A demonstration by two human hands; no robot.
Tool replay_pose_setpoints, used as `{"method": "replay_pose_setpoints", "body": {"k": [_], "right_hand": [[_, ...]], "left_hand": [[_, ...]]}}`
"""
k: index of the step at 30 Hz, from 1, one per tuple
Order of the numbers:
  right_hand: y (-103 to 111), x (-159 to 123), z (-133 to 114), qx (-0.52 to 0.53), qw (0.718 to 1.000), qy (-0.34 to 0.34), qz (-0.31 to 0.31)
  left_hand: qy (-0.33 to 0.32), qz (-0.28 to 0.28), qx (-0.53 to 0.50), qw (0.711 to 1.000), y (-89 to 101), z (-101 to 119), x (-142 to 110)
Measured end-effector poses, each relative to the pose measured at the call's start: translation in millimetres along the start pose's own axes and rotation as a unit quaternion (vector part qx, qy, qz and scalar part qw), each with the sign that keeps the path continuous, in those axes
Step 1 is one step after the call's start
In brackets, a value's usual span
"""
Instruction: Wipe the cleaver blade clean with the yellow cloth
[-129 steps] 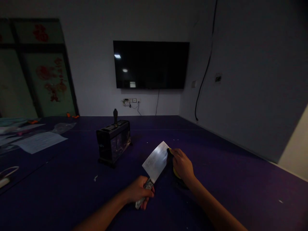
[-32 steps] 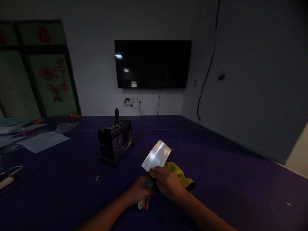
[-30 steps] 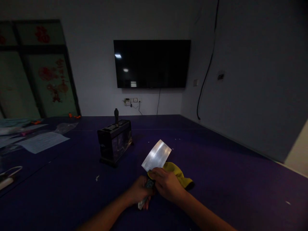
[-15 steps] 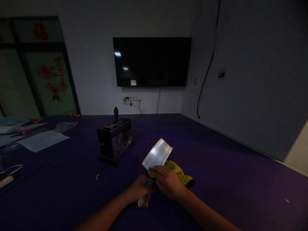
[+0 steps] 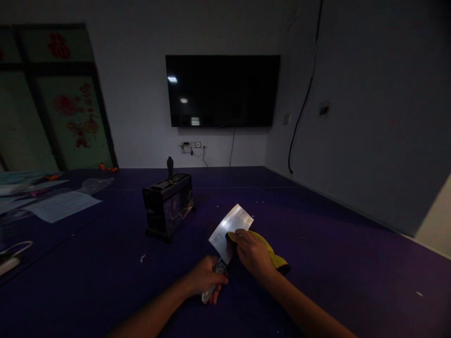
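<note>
My left hand (image 5: 207, 278) is closed round the handle of a cleaver (image 5: 225, 231), whose broad shiny blade tilts up and to the right, away from me. A yellow cloth (image 5: 270, 251) with dark edging is gripped in my right hand (image 5: 254, 253). The fingers press a fold of it onto the blade's right side, and the rest trails to the right. Left of the blade stands a black knife block (image 5: 168, 204) with see-through sides; one dark-handled knife (image 5: 170, 168) sticks up from its top.
A purple surface (image 5: 317, 263) spreads around my hands, with small white scraps on it. Papers (image 5: 63, 205) and a clear plastic bag (image 5: 95, 185) lie at the left, near a white cable (image 5: 17, 251). A television (image 5: 223, 91) hangs on the far wall.
My right hand and the yellow cloth have moved from the handle end up and to the right onto the blade. The left hand keeps its grip, nearly still.
</note>
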State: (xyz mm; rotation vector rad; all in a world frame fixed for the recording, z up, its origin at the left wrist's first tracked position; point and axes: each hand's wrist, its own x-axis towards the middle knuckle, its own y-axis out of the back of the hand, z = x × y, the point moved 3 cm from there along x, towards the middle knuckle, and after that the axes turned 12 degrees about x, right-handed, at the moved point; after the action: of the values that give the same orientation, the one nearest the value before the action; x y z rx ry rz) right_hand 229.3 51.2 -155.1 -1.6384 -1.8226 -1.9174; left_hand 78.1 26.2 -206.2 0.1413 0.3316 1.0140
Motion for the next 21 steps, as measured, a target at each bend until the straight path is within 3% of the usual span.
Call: {"method": "replay_pose_setpoints", "body": {"k": [11,21], "right_hand": [[-14.4,-5.1,-31.7,0.059,0.992,0.094,-0.052],[-17.1,-5.4,-28.9,0.046,0.991,0.115,-0.056]], "left_hand": [[-0.039,-0.015,0.017,0.999,-0.5,-4.3,7.1],[-0.046,0.004,0.001,0.999,-1.2,-2.0,5.0]]}}
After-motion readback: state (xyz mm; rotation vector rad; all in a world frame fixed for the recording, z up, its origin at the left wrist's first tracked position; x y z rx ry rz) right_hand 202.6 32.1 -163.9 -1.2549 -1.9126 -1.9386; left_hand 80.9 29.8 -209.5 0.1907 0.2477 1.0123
